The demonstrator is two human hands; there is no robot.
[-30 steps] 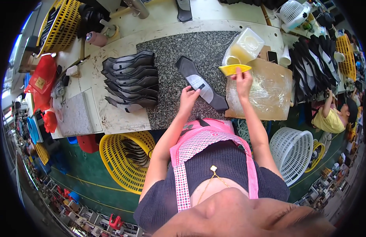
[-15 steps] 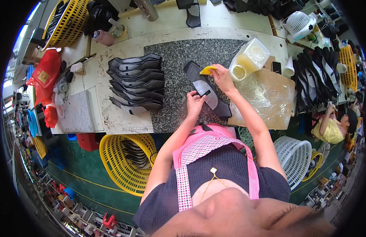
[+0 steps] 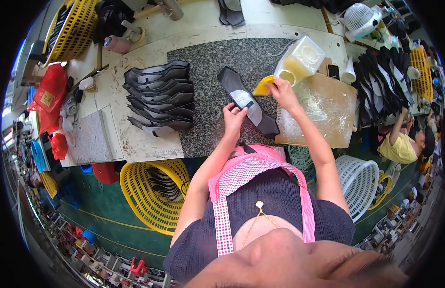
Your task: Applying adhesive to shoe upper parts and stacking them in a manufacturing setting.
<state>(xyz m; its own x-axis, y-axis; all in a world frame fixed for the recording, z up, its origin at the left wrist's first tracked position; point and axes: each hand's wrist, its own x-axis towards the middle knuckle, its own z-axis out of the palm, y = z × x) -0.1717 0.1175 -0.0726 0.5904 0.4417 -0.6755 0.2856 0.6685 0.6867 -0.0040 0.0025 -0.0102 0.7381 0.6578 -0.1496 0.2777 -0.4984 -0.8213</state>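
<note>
A dark, curved cut piece with a light grey middle [image 3: 255, 113], like a shoe-upper part, lies slantwise on the speckled stone slab [image 3: 203, 67]. My left hand [image 3: 233, 120] grips its near-left edge, fingertips by a small black tab. In my right hand [image 3: 283, 92] is a yellow flat scraper [image 3: 263, 85], pinched between the fingers and held just right of the piece's upper part. Beside that hand a translucent plastic jug [image 3: 306, 57] with yellowish contents lies tilted, its round mouth toward me. The cut piece's underside is hidden.
Overlapping rows of similar pieces [image 3: 160, 96] lie left of the slab. A film-wrapped cardboard sheet [image 3: 323, 113] is at right, with more dark pieces [image 3: 383, 81] beyond. A yellow basket [image 3: 131, 192] and a white basket [image 3: 359, 185] stand below the table edge. Another person [image 3: 400, 144] works at far right.
My right hand has drawn the yellow scraper rightward off the cut piece, toward the jug's mouth. My left hand stays on the piece. The whole view has shifted slightly.
</note>
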